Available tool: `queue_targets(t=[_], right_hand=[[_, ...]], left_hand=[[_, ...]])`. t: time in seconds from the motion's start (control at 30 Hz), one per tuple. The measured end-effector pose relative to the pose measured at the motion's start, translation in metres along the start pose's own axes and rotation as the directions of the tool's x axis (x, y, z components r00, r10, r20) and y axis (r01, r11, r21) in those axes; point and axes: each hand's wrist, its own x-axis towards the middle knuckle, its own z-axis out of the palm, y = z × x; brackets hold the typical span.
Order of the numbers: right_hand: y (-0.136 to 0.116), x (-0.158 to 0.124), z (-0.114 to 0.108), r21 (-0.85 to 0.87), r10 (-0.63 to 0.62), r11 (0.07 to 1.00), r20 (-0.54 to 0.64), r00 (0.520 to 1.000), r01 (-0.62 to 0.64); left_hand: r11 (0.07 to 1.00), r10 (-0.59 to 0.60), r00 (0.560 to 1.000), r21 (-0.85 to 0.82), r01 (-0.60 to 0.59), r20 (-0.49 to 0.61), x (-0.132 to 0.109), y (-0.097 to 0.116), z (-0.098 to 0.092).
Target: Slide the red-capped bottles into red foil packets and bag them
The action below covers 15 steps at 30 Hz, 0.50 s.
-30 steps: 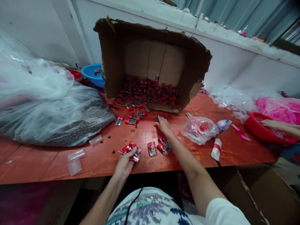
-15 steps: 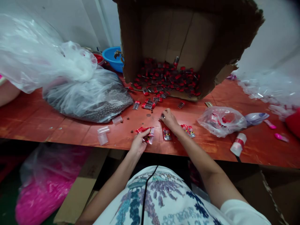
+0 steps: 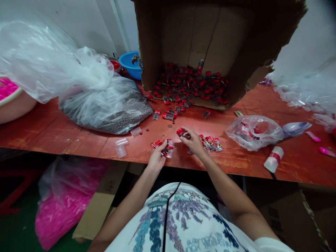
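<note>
My left hand [image 3: 157, 157] is closed around a small bunch of red packets [image 3: 164, 147] at the near edge of the red-brown table [image 3: 47, 134]. Just to its right, my right hand [image 3: 193, 141] pinches a single red packet [image 3: 181, 132] a little above the tabletop. A few more red packets [image 3: 211, 142] lie right of that hand. Behind both hands a torn cardboard box [image 3: 210, 42] lies on its side, with several red packets [image 3: 191, 85] heaped inside and spilling out onto the table.
A big clear bag of small dark pellets [image 3: 105, 108] fills the table's left. A blue bowl [image 3: 130, 64] stands behind it. A small clear bag [image 3: 253, 131], a white roll [image 3: 273, 159] and a lilac tool [image 3: 295, 127] lie to the right. A pink bag [image 3: 60, 206] sits on the floor.
My right hand has drawn back from the spilled packets near the box, now holding one packet, and come close to my left hand. The view has dropped and shifted left.
</note>
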Motion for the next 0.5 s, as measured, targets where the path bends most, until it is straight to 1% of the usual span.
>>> queue_targets(t=[0.07, 0.17, 0.27, 0.43, 0.5], right_hand=[[-0.014, -0.02, 0.001, 0.123, -0.041, 0.991, -0.007, 0.999, 0.041], [-0.026, -0.041, 0.002, 0.173, -0.05, 0.984, 0.007, 0.999, 0.048], [-0.027, -0.049, 0.001, 0.158, -0.052, 0.986, 0.014, 0.999, 0.049], [-0.024, -0.052, -0.003, 0.073, -0.147, 0.986, -0.01, 0.989, 0.147], [-0.025, -0.053, -0.005, 0.051, -0.17, 0.984, 0.006, 0.985, 0.169]], left_hand=[[1.0, 0.018, 1.0, -0.004, -0.018, 0.007, 0.001, -0.001, 0.0], [0.999, 0.04, 0.999, 0.003, -0.04, 0.008, 0.001, -0.004, 0.001], [0.997, 0.052, 0.999, 0.052, -0.052, 0.017, 0.0, -0.007, 0.002], [0.988, 0.109, 0.993, 0.107, -0.113, 0.044, -0.005, -0.009, 0.005], [0.983, 0.132, 0.989, 0.117, -0.138, 0.061, -0.007, -0.009, 0.006]])
